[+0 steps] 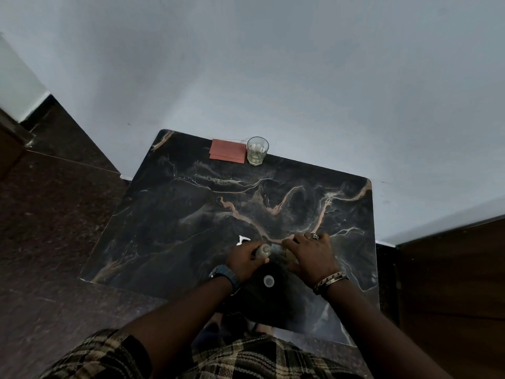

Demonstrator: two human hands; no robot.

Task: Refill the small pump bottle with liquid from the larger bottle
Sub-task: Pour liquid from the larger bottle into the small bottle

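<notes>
Mid-refill: we have both bottles in our hands, tipped together near the front of the tabletop.

Our left hand (244, 259) is closed round the small pump bottle (263, 251), clear and round, its mouth open; our right hand (310, 255) is curled over what we take for the larger bottle (289, 255), mostly hidden. A white cap (269, 281) lies loose and a white pump piece (242, 240) sits beside them, so we judge pouring under way, capping left. The tabletop (191, 214) is glossy dark marble; a faceted glass (257, 150) stands far back.
</notes>
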